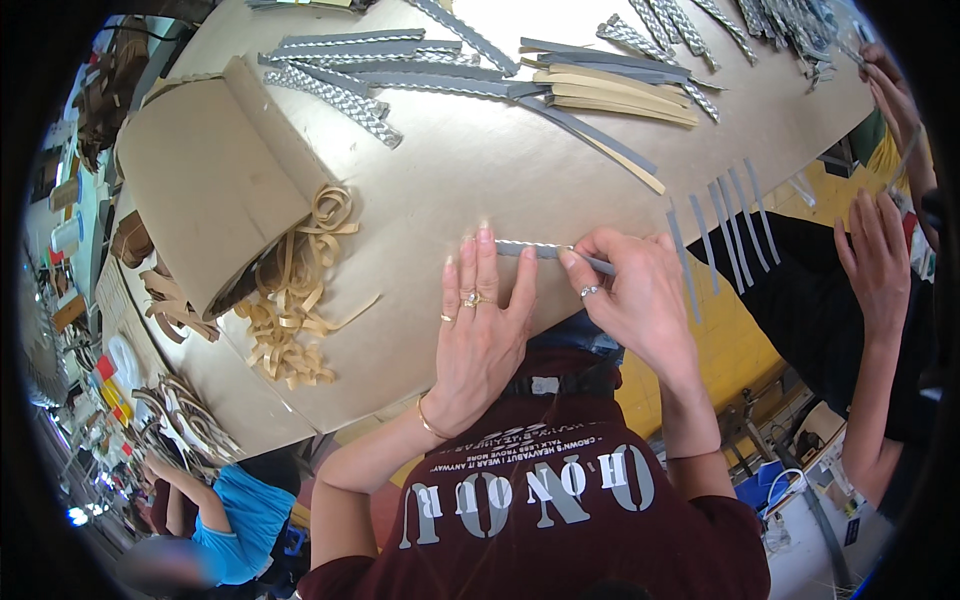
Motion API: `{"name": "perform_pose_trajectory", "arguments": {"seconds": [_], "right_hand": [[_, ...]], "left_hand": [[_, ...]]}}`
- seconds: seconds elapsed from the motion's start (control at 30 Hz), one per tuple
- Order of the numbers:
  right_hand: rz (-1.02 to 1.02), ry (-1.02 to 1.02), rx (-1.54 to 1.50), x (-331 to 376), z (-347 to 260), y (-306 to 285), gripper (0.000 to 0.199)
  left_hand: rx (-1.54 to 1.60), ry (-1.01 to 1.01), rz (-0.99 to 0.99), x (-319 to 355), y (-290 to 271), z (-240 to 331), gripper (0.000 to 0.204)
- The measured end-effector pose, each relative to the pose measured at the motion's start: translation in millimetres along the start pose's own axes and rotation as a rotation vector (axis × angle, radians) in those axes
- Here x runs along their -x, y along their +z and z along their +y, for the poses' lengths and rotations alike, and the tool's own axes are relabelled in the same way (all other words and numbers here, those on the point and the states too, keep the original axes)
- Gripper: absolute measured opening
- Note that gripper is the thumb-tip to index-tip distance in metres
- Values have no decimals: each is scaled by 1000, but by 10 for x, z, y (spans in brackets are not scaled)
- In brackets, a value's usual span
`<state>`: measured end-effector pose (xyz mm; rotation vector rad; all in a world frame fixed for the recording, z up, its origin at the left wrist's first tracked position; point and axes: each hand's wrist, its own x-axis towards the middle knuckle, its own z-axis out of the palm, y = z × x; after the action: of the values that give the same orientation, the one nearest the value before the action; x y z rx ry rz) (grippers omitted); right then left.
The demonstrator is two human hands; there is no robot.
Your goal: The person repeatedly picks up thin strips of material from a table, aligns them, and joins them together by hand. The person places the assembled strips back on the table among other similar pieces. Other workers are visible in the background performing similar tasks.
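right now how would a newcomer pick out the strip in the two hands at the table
On the big tan table, go right from the cardboard box to the person's left hand and right hand. A grey strip with a pale wavy edge runs between them. Unlike the strips piled farther back, it is the one these hands touch.

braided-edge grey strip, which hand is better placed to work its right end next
Probably the right hand: its thumb and fingertips appear to pinch the braided-edge grey strip near that end, while the left hand lies spread by the left end.
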<state>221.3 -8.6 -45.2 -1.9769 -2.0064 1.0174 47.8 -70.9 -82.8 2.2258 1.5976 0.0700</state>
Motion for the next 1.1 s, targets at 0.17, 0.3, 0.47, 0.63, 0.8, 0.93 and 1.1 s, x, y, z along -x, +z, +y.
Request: {"name": "perform_pose_trajectory", "arguments": {"seconds": [0.17, 0.3, 0.47, 0.63, 0.8, 0.93, 1.1], "right_hand": [[54, -6, 12, 21, 3, 21, 20], [34, 133, -120, 87, 81, -75, 18], [50, 199, -242, 131, 188, -149, 17], [66, 177, -224, 144, 198, -124, 16], [79, 168, -188, 135, 194, -107, 16], [129, 136, -148, 149, 182, -79, 18], [164, 224, -144, 203, 197, -65, 18]], "left_hand": [[-126, 19, -3, -26, 8, 75, 60], [-163, 13, 3, -43, 27, 97, 61], [-192, 33, 15, -46, -1, 91, 63], [-211, 42, 19, -69, -32, 104, 66], [-241, 49, 20, -74, -38, 130, 67], [-236, -7, -6, -66, -45, 209, 67], [-51, 53, -95, -112, 18, 333, 59]]}}
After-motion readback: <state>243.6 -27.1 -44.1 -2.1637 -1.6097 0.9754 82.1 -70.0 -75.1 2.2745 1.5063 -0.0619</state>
